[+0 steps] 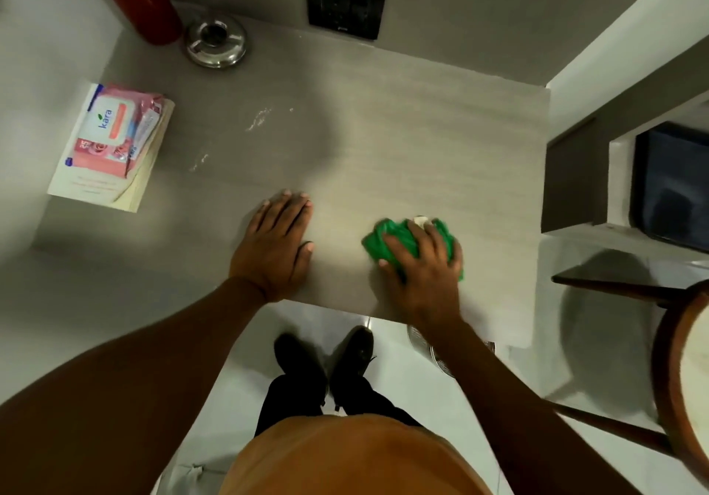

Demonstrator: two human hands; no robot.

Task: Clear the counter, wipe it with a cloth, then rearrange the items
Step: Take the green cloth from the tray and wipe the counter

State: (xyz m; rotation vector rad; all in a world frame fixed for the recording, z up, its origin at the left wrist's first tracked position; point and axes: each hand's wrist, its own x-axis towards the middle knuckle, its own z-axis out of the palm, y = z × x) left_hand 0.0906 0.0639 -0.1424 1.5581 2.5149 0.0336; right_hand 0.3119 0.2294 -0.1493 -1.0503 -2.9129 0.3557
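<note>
Left hand (274, 247): flat on desk (383, 141), grip wide
Right hand (426, 268): grip holding green cloth (387, 241) against desk

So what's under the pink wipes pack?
The wipes pack lies on a stack of papers or booklets, pale and printed, on the counter. The pack covers most of the top sheet, so its print and the stack's count can't be told.

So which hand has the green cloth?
The right hand. It presses the green cloth onto the counter, while the left hand lies flat and empty.
</note>
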